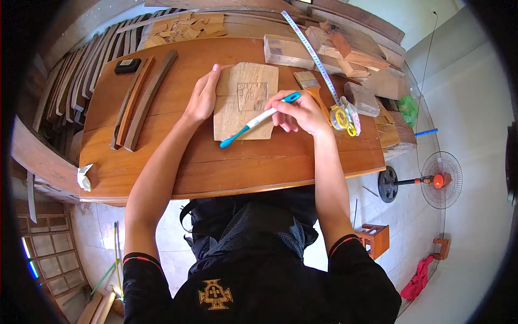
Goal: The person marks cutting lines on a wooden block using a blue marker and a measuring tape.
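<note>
A pale wooden board (226,97) lies in front of me on the brown table, with a squarish carved relief (252,96) in its upper middle. My left hand (202,97) grips the board along its left edge, one fingertip pointing up past the side and the other fingers partly hidden. In my right hand (302,112), closed over the board's right side, is a white and teal toothbrush (259,119). Its teal head end slants down and left to the board's lower edge. Just right of that hand lies a flat paintbrush (308,81) with a wooden handle.
Right of the paintbrush, a tape measure (340,116) has its blade (310,48) pulled out toward the back. Wood blocks (302,54) sit at the table's back right. Long wooden strips (151,100) and a black object (127,66) lie left. A fan (441,180) stands on the floor.
</note>
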Motion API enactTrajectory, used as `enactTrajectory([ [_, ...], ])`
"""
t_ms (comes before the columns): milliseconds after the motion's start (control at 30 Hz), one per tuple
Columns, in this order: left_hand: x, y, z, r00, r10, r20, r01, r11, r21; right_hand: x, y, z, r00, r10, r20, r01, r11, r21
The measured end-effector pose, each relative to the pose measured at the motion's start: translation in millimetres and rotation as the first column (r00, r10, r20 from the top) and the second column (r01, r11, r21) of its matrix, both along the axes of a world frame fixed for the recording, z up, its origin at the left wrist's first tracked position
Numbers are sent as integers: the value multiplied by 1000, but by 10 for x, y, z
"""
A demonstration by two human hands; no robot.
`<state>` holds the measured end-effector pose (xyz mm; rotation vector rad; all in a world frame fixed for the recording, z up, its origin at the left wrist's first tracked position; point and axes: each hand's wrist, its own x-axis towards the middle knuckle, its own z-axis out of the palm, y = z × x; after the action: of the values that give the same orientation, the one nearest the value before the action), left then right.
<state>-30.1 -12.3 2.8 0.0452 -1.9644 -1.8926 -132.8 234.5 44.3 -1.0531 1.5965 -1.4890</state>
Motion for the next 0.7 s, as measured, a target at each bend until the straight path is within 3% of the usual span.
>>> enactTrajectory([
  [33,0,-7,-5,1000,-3,-3,3,1000,-1,4,6,6,1000,2,17,-3,1000,31],
  [167,6,10,14,1000,-10,-14,10,1000,0,-56,-3,-26,984,-124,125,148,969,-199],
  [300,12,-4,21,1000,6,-15,-7,999,-52,-55,55,-35,997,-1,77,5,999,-45],
  [433,43,41,71,1000,-3,-4,3,1000,-4,-110,35,-64,981,-157,111,180,951,-249],
  [567,3,29,31,1000,-8,-12,9,1000,15,-89,79,-66,997,26,71,-21,998,-66],
  [667,44,54,84,1000,10,9,-10,1000,-12,-142,60,-91,986,-96,136,127,963,-237],
  [700,46,59,82,1000,11,15,-11,1000,-7,-135,71,-103,988,-99,116,121,971,-205],
])
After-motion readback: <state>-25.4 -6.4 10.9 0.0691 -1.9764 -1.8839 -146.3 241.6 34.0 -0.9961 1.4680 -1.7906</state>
